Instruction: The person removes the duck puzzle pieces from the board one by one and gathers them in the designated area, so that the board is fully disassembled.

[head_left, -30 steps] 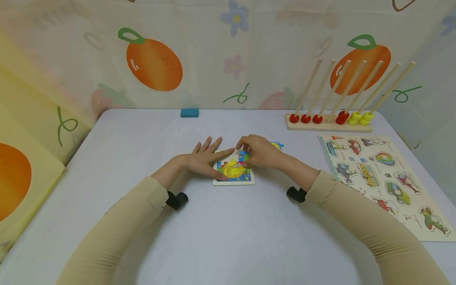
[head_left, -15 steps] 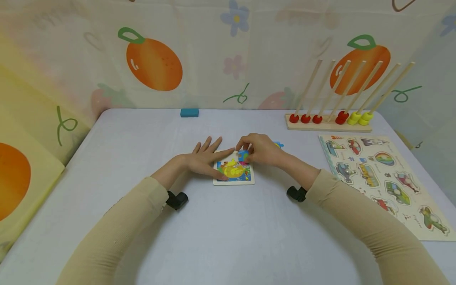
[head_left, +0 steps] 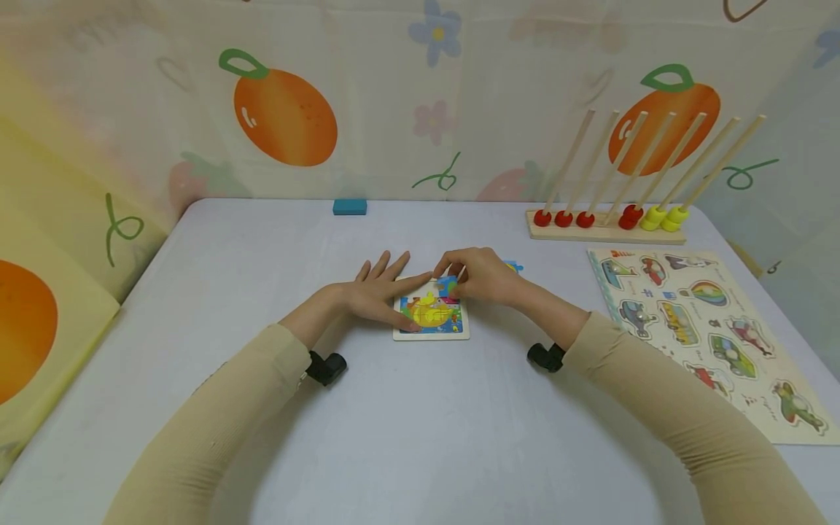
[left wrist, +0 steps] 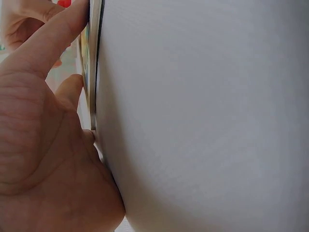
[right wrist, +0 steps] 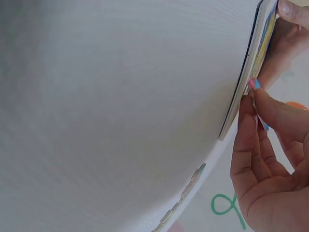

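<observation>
A small wooden jigsaw puzzle board point(head_left: 429, 337) with a yellow duck picture lies flat on the white table. My left hand point(head_left: 374, 297) rests on its left side, fingers spread, with the thumb and index finger lying over the frame. Over the board's upper right part, my right hand point(head_left: 482, 277) pinches a blue and green puzzle piece point(head_left: 448, 286) between thumb and fingers. In the right wrist view this puzzle piece point(right wrist: 255, 84) stands tilted at the board's edge point(right wrist: 236, 104). The fingers hide part of it.
Another puzzle piece point(head_left: 514, 267) lies behind my right hand, partly covered. A blue block point(head_left: 350, 208) sits at the back edge. At the back right stands a bead rack point(head_left: 604, 233) with wooden rods; a vehicle picture board point(head_left: 669, 292) lies in front of it.
My right hand has shifted slightly, and the pinched puzzle piece has tilted a little over the board. The left hand stays in place.
</observation>
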{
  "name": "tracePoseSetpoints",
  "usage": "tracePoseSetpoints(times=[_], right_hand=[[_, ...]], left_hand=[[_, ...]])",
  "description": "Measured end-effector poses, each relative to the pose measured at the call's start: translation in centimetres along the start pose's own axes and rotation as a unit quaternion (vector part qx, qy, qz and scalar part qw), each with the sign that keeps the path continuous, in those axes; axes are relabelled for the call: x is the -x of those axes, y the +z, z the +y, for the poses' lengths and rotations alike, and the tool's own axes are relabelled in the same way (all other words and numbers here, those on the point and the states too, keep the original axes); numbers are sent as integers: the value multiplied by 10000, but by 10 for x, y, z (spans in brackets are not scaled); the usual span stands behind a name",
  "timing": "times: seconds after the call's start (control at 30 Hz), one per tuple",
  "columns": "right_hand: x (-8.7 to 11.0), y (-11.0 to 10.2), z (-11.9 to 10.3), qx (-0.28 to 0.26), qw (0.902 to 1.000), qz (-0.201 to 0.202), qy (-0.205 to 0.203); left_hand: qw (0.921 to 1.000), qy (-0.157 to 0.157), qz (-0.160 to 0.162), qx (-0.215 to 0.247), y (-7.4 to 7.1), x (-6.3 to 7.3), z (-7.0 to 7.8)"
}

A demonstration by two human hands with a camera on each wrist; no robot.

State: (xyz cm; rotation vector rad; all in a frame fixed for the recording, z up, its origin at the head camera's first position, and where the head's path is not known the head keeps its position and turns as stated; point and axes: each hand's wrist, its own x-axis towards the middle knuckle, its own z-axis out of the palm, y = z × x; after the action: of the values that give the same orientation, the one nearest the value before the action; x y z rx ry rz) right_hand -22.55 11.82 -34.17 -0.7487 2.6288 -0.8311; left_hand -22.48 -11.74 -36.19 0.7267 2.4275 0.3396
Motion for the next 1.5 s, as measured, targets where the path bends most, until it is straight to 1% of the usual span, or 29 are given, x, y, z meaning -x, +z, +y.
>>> tracePoseSetpoints(times=[0.27, 0.43, 0.63, 0.83, 1.07, 1.37, 1.5], right_hand=[[0, -3, 1, -124, 9998, 185, 22], [-1, -6, 3, -235, 9995, 183, 79], [1, -13, 3, -196, 9995, 230, 126], [6, -24, 7, -225, 9989, 370, 168], [10, -40, 19, -198, 9979, 505, 365], [23, -60, 34, -123, 9960, 733, 491], [27, -69, 41, -272, 9954, 719, 566]], left_hand=[[10000, -96, -11, -18, 1, -2, -3], [10000, -58, -1, -3, 2, -3, -3], [10000, -48, 7, 4, 2, -4, -3], [10000, -42, 26, 42, 2, -4, -3], [10000, -62, 24, 10, 2, -2, -1], [9999, 102, 80, 22, 0, 4, 2], [9999, 104, 76, 25, -1, 5, 4]])
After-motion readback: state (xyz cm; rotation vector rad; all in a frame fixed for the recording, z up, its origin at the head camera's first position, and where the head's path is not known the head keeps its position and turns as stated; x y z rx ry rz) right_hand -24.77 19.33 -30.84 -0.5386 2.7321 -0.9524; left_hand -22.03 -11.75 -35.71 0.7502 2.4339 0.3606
